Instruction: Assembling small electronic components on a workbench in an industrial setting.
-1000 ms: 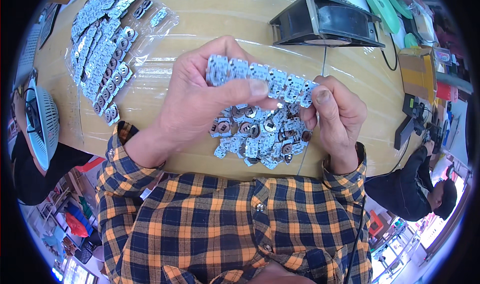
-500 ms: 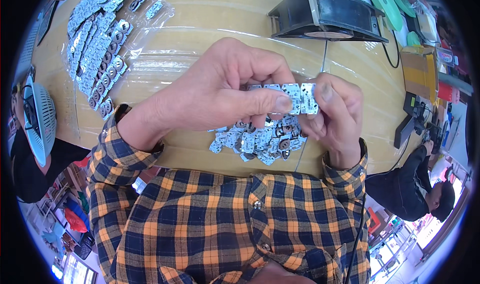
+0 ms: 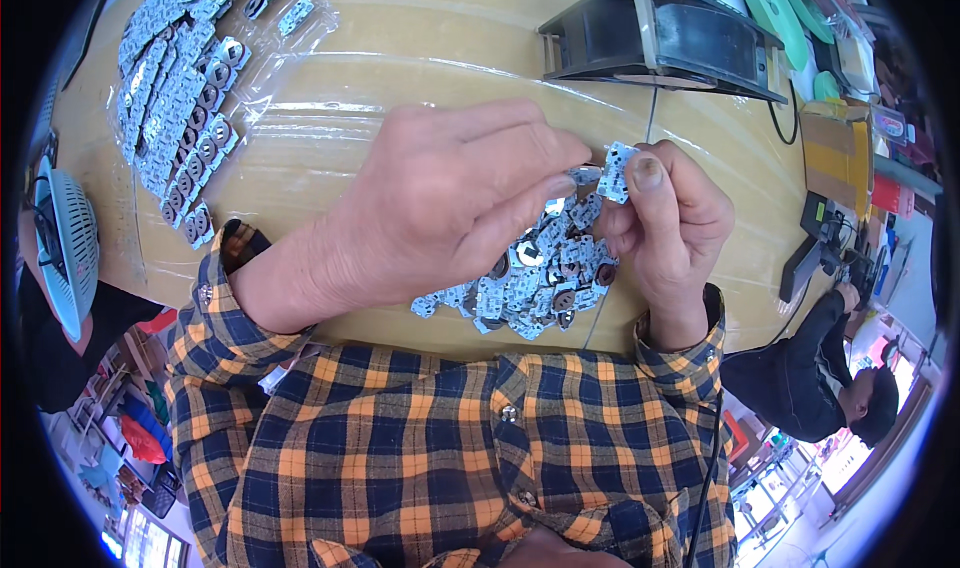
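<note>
- Pinching a pale-blue rectangular circuit board (image 3: 616,174) by its edge, right hand (image 3: 675,208) leaves its face clear.
- Left hand (image 3: 440,193), fingers closed, grips a second pale-blue board (image 3: 584,175).
- Pale-blue board heap (image 3: 530,286) beneath both, probably for reach.

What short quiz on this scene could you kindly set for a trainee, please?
1. Multiple choice: what does the right hand hold in its grip?
A) a green tray
B) a small circuit board
C) a screwdriver

2. True or false: the black box-shaped device stands to the right of the strips of boards on clear plastic.

3. Short answer: what lies on the tan tabletop, seen between the left hand and the right hand and below them in the picture?

Key:
1. B
2. True
3. A loose pile of circuit boards
</note>
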Motion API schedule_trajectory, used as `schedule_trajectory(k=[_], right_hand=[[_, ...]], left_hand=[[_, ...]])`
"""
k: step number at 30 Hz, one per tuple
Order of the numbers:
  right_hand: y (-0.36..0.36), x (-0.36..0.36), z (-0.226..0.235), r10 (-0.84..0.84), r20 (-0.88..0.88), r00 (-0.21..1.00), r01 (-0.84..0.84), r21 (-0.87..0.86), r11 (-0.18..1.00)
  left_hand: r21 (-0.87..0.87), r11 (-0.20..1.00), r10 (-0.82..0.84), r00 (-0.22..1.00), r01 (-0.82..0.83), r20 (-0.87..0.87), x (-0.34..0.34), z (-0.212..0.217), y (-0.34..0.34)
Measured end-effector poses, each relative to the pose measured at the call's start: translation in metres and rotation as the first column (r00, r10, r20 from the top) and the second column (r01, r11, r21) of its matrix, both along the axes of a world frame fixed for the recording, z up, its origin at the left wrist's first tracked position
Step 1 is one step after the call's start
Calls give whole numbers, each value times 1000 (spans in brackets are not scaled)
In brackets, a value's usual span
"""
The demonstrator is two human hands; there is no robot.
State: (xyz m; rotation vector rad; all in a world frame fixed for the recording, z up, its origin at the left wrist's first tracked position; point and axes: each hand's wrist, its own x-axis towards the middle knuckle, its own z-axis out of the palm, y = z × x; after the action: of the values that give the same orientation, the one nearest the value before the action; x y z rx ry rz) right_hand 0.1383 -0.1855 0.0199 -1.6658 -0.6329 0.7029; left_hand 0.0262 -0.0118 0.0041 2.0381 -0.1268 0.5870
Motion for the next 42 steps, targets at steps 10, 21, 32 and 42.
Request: schedule_trajectory(k=[10, 21, 32, 42], right_hand=[[-1, 2, -3, 50, 14, 999, -50, -4, 999], [-1, 2, -3, 22, -82, 996, -21, 14, 1000], [1, 5, -4, 0, -72, 997, -4, -48, 999], [-4, 18, 6, 231, 226, 946, -235, -13, 972]], left_hand=[[144, 983, 102, 992, -111, 68, -3, -3, -4], [92, 985, 139, 987, -146, 78, 0, -5, -1], [152, 984, -89, 994, 98, -62, -6, 5, 5], [-178, 976, -172, 949, 127, -264, -10, 6, 8]])
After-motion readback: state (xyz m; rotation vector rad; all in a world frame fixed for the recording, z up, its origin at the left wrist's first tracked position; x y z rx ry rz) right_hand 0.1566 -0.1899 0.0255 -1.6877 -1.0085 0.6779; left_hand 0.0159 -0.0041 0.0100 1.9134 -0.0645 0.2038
